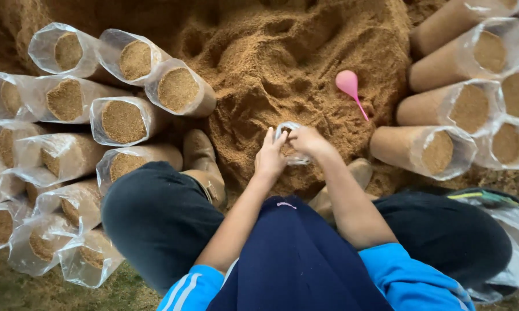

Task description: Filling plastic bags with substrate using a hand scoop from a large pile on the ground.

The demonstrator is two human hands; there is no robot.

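The whole floor was basically a big heap of brown sawdust (pixel 282 57), lumpy and dented all over. Stacks of filled plastic bags (pixel 121 121) lay on their sides along the left, and another stack of filled bags (pixel 443 106) sat off to the right, open ends showing packed sawdust. A pink scoop (pixel 350 86) lay on the heap. Bottom left corner had some dry grassy ground (pixel 35 291). Light was soft and even, no hard shadows.

We note a golden-brown sawdust heap (pixel 282 63). The scoop (pixel 349 85) is pink. The small bag (pixel 291 144) at the hands is clear and colourless. Filled bags (pixel 121 121) show tan contents behind transparent film. Sleeves (pixel 409 276) are bright blue, one with white stripes; the apron (pixel 294 259) is navy; trousers (pixel 156 219) are dark grey; boots (pixel 202 161) are tan.
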